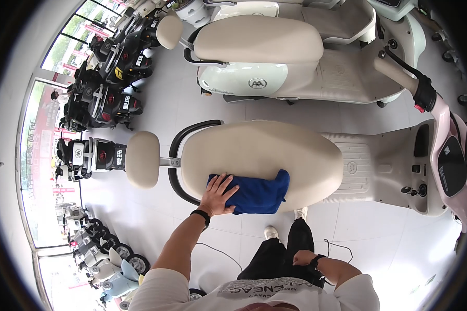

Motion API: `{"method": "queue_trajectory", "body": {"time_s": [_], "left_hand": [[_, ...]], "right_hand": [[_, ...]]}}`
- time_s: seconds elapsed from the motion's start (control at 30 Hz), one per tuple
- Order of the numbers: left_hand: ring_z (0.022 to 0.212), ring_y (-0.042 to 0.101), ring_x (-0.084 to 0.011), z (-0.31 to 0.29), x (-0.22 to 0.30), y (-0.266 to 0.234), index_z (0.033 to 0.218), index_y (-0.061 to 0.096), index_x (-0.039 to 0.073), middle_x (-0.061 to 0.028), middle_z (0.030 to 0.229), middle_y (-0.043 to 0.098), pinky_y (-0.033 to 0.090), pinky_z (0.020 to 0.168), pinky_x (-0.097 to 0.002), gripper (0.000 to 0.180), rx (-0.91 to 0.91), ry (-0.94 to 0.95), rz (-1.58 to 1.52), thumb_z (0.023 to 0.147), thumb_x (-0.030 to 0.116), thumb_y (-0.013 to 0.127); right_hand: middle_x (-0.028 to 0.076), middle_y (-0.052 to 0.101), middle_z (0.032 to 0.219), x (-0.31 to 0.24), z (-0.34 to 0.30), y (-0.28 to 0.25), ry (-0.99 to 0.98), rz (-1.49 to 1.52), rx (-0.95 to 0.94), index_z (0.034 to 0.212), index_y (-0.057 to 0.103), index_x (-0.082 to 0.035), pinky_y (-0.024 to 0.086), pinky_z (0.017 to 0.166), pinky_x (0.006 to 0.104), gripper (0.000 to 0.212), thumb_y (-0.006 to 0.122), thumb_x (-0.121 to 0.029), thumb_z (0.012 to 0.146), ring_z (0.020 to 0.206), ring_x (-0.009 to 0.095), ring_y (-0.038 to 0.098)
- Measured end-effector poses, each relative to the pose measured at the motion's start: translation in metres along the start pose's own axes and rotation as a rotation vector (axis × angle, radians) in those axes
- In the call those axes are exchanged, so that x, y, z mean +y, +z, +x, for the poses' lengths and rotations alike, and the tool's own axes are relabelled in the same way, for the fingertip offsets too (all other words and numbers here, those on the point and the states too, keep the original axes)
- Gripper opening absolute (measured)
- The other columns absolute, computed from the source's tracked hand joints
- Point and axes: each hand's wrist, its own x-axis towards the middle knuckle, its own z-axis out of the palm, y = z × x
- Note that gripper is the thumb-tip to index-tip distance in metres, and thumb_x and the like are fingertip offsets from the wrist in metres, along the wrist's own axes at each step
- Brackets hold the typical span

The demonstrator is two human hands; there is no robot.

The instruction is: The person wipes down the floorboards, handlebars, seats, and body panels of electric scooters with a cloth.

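Spread over the left end of a folded dark blue cloth (259, 195), my left hand (219, 195) presses down with its fingers apart. The cloth lies on the near side of a long beige scooter seat (264, 147), one corner turned up at its right end. Behind the seat, a dark curved grab rail (177, 140) and a padded beige backrest (143, 159) stand to the left. My right hand (304, 257) hangs low by my dark trousers, its fingers curled into a fist; I see nothing in it.
A pale green scooter (249, 78) with a beige seat stands parallel beyond. The near scooter's footboard (353, 166) and pink handlebar column (443, 155) extend right. Black scooters (106, 98) line the left by windows. A thin cable (223, 252) runs on the floor near my feet.
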Motion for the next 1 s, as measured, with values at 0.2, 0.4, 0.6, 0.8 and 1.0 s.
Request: {"method": "queue_trajectory", "body": {"time_s": [0.2, 0.4, 0.6, 0.8, 1.0], "left_hand": [[0.14, 0.034, -0.0361, -0.008, -0.002, 0.008, 0.133, 0.058, 0.023, -0.0134, 0.152, 0.038, 0.026, 0.114, -0.0517, 0.06, 0.06, 0.01, 0.018, 0.081, 0.054, 0.055], [0.136, 0.04, -0.033, -0.007, -0.005, 0.02, 0.129, 0.061, 0.021, -0.0125, 0.147, 0.044, 0.029, 0.111, -0.0494, 0.056, 0.24, 0.042, 0.038, 0.084, 0.052, 0.052], [0.132, 0.044, -0.0306, -0.01, -0.007, 0.022, 0.128, 0.063, 0.022, -0.0102, 0.145, 0.048, 0.032, 0.109, -0.0468, 0.055, 0.281, 0.032, 0.043, 0.083, 0.051, 0.052], [0.131, 0.045, -0.0309, -0.009, -0.005, 0.025, 0.127, 0.063, 0.022, -0.011, 0.144, 0.048, 0.033, 0.108, -0.0466, 0.054, 0.3, 0.031, 0.035, 0.083, 0.05, 0.053], [0.127, 0.05, -0.0329, -0.016, -0.005, 0.022, 0.122, 0.065, 0.017, -0.0127, 0.14, 0.053, 0.034, 0.107, -0.0471, 0.054, 0.348, 0.056, 0.081, 0.089, 0.055, 0.046]], "right_hand": [[0.01, 0.074, 0.097, -0.055, 0.015, 0.026, -0.183, 0.145, -0.501, 0.106, 0.073, -0.007, 0.052, 0.077, 0.036, 0.029, 0.062, -0.027, 0.089, 0.085, 0.02, 0.067], [0.016, 0.07, 0.105, -0.12, 0.072, 0.083, -0.591, -0.122, -0.389, 0.104, 0.067, -0.002, 0.053, 0.079, 0.0402, 0.041, 0.054, -0.037, 0.09, 0.097, 0.03, 0.068], [0.014, 0.068, 0.102, -0.132, 0.161, 0.192, -0.202, 0.085, -0.029, 0.115, 0.063, -0.013, 0.051, 0.079, 0.0426, 0.04, 0.062, -0.039, 0.084, 0.094, 0.035, 0.065], [0.008, 0.071, 0.093, -0.085, 0.18, 0.235, -0.677, 0.422, -0.237, 0.102, 0.068, -0.007, 0.049, 0.077, 0.0362, 0.03, 0.062, -0.031, 0.086, 0.086, 0.021, 0.065], [0.009, 0.074, 0.1, -0.069, 0.158, 0.104, -0.483, 0.324, -0.234, 0.109, 0.071, -0.005, 0.052, 0.084, 0.0332, 0.033, 0.063, -0.033, 0.094, 0.093, 0.018, 0.068]]}}
